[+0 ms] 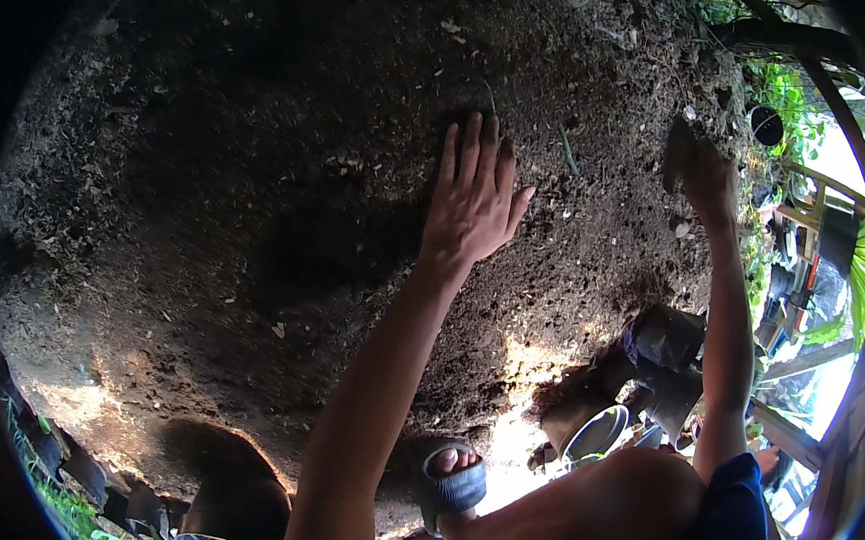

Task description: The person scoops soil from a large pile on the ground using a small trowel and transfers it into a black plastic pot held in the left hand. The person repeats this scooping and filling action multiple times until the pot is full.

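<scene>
Soil (256,208) spreads wide around left hand (473,198).

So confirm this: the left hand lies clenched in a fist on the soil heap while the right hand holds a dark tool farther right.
Not quite. The head view shows the left hand lying flat and open on the soil heap, fingers stretched out, not clenched. The right hand does hold a dark tool farther right.

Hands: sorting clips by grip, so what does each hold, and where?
The left hand lies flat and open on the soil, holding nothing. The right hand grips a dark trowel-like tool by its lower end.
</scene>
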Action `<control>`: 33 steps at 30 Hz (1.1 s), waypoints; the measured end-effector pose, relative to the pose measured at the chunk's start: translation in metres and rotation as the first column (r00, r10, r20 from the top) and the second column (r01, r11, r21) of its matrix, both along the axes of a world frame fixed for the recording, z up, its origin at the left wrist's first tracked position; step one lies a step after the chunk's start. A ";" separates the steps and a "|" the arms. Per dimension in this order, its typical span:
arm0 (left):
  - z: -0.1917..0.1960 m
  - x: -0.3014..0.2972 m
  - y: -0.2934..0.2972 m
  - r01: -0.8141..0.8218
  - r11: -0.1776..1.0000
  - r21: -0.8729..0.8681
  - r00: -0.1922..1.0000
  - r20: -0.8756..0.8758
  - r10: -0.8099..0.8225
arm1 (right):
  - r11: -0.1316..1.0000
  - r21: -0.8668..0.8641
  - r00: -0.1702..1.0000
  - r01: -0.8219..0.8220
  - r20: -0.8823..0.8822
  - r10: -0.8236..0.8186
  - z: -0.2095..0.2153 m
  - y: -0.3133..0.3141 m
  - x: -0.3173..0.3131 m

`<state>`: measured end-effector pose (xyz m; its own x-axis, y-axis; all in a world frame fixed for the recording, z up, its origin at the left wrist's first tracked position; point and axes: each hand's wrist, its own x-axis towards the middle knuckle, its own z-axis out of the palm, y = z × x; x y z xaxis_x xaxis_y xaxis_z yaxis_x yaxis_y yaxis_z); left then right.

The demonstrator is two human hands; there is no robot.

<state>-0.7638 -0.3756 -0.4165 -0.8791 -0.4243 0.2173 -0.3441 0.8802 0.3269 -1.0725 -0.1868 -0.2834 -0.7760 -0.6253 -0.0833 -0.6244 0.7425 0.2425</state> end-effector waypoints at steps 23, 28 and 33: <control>0.010 -0.005 -0.002 0.028 0.999 0.014 0.999 0.032 -0.029 | 0.985 -0.123 0.967 -0.124 0.208 0.148 -0.086 -0.053 -0.137; 0.012 -0.005 -0.002 0.043 0.999 0.004 0.999 0.027 -0.043 | 0.908 0.418 0.990 -0.016 -0.119 0.072 -0.070 0.098 -0.212; 0.012 -0.007 -0.001 0.033 0.999 0.008 0.998 0.047 -0.033 | 0.894 0.206 0.903 0.399 -0.259 -0.343 -0.052 0.186 -0.214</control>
<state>-0.7704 -0.3770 -0.4043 -0.9017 -0.3965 0.1726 -0.3301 0.8889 0.3176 -1.2868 -0.0012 -0.3351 -0.9633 -0.2684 -0.0058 -0.2283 0.8078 0.5435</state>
